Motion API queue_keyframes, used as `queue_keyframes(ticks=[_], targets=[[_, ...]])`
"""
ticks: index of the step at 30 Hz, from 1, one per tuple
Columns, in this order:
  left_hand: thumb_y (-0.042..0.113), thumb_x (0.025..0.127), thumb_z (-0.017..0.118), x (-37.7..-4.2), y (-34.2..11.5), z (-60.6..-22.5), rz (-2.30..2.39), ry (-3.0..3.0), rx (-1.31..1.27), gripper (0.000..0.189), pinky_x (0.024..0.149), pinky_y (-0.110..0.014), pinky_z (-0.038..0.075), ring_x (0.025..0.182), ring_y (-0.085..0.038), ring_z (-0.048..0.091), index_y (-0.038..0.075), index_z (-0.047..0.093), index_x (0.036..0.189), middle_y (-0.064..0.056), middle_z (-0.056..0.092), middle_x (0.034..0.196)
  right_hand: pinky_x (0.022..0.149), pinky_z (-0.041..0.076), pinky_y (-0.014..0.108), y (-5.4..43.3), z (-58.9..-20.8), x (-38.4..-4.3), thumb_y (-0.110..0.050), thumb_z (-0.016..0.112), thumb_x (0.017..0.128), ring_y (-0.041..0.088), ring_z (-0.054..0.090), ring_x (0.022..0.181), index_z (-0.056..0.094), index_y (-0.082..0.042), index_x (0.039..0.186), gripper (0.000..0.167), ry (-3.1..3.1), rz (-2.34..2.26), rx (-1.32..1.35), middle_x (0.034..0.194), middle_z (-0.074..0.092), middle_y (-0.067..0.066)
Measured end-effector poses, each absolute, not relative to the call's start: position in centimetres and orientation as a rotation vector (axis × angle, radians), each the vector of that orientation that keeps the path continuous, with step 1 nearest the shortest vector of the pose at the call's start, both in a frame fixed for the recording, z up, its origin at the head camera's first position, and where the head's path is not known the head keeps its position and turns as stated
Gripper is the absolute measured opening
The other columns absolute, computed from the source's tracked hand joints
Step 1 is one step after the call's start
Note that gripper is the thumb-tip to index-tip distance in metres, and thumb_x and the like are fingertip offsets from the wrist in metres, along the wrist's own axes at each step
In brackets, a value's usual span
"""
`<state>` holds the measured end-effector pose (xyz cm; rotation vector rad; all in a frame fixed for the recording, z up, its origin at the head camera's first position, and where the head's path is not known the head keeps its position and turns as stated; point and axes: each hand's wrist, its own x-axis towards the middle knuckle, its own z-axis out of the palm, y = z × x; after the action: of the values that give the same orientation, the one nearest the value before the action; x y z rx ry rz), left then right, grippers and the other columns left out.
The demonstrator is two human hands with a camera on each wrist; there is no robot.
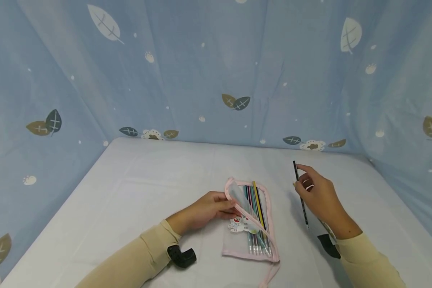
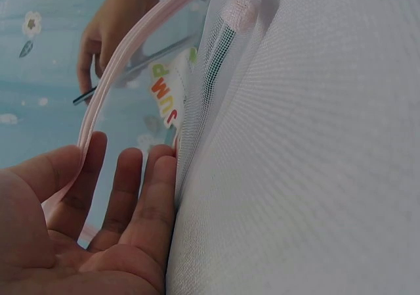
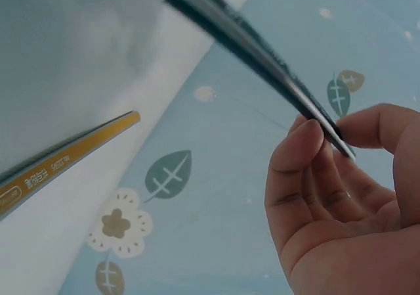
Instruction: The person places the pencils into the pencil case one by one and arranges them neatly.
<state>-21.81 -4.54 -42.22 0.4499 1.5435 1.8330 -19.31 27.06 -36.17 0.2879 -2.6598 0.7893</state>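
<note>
On the white tabletop lies a see-through mesh pencil pouch with pink trim and a cartoon label. My left hand is at its left side, pinching the pink zipper edge between thumb and forefinger and lifting it so the mouth gapes. Its other fingers lie against the mesh. Several slim pencils, one of them yellow, stand inside the pouch. To the right of it my right hand pinches a dark pencil above the table, steeply tilted, its lower end toward me.
A pink strap trails from the pouch's lower right corner. Each wrist carries a black device, the left one close to the tabletop. Blue leaf-print fabric encloses the back and sides of the white table.
</note>
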Motion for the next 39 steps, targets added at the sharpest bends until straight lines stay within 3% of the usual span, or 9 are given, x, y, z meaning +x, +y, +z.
queue_keyframes(ticks=[9,16,26,39], targets=[[0.011,0.103,0.054,-21.7,-4.6,-41.9,1.837,1.542,0.464,0.034,0.100,-0.038,0.058,0.101,-0.020,0.070,-0.017,0.057,0.123,-0.027,0.069,0.114,0.053,0.055,0.019,26.6,-36.1,-19.1,-0.003,0.060,0.097,0.002,0.059,0.074,0.041,-0.002,0.147,0.054,-2.630,0.885,0.293,0.093,0.067,0.012],[0.011,0.103,0.054,-21.7,-4.5,-42.0,1.831,1.560,0.468,0.032,0.100,-0.037,0.058,0.104,-0.021,0.070,-0.015,0.058,0.122,-0.021,0.071,0.111,0.053,0.058,0.022,26.0,-36.2,-19.0,-0.005,0.057,0.099,0.001,0.061,0.073,0.033,-0.006,0.153,0.059,-2.592,1.008,0.296,0.094,0.064,0.013],[0.012,0.103,0.055,-21.5,-4.4,-42.2,1.832,1.558,0.455,0.033,0.099,-0.035,0.058,0.100,-0.017,0.070,-0.013,0.058,0.123,-0.022,0.071,0.113,0.057,0.062,0.034,24.2,-35.9,-19.6,-0.008,0.057,0.100,0.009,0.063,0.067,0.023,-0.014,0.158,0.068,-2.603,1.175,0.321,0.095,0.067,0.015],[0.013,0.103,0.054,-21.6,-4.4,-42.5,1.840,1.535,0.448,0.032,0.099,-0.037,0.058,0.101,-0.020,0.071,-0.011,0.058,0.124,-0.027,0.070,0.116,0.060,0.062,0.032,21.9,-36.0,-21.0,-0.009,0.059,0.100,0.019,0.066,0.061,0.015,-0.022,0.160,0.076,-2.640,1.485,0.305,0.100,0.065,0.023]])
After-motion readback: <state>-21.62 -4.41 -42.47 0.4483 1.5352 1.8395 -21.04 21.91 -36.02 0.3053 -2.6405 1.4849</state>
